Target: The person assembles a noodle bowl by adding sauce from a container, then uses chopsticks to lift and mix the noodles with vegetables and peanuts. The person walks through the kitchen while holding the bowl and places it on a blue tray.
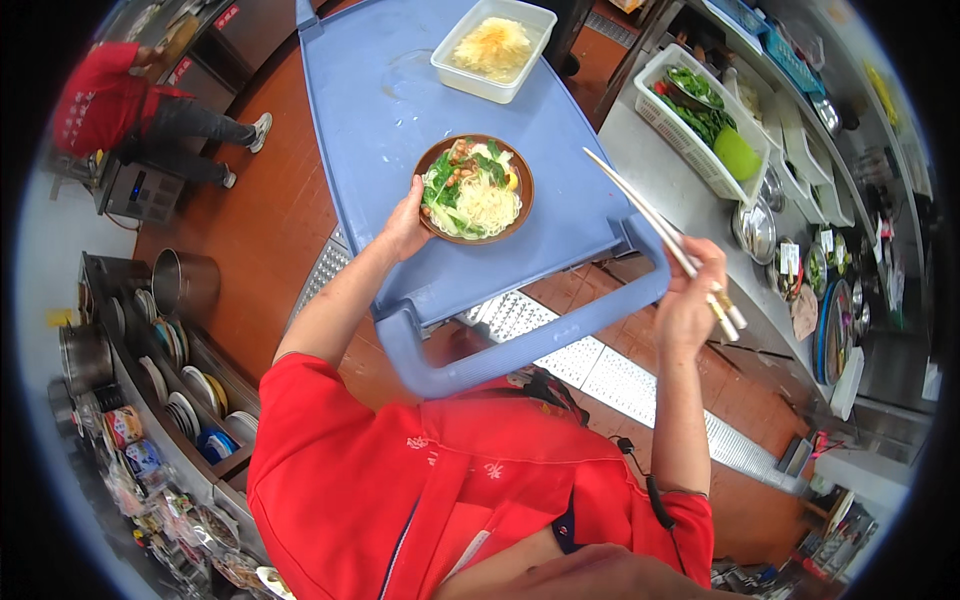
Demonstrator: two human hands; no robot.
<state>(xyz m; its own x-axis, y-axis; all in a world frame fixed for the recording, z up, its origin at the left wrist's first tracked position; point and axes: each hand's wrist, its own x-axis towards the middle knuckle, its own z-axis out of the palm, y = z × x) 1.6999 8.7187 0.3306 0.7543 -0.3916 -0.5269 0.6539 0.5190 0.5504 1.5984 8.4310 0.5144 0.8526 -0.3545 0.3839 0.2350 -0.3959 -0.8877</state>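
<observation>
My left hand point(408, 226) grips the rim of a brown bowl point(527, 200) at its left side, above the blue cart top. Pale noodles point(487, 208), green leafy vegetables and reddish-brown chunks of topping fill the bowl. Off to the right, past the cart's edge, my right hand point(692, 290) is closed around a pair of long, light chopsticks point(640, 200). Their tips point up and left, apart from the bowl. Toward the far end of the cart stands a white plastic tub point(478, 82) with a pale yellow heap of noodle-like strands in it.
The blue cart point(370, 130) has a push handle point(540, 338) close to my body. To the right, a steel counter point(650, 150) carries a white basket point(690, 140) of greens and several metal bowls. Racks of plates point(190, 400) line the left. Another person in red point(110, 100) stands far left.
</observation>
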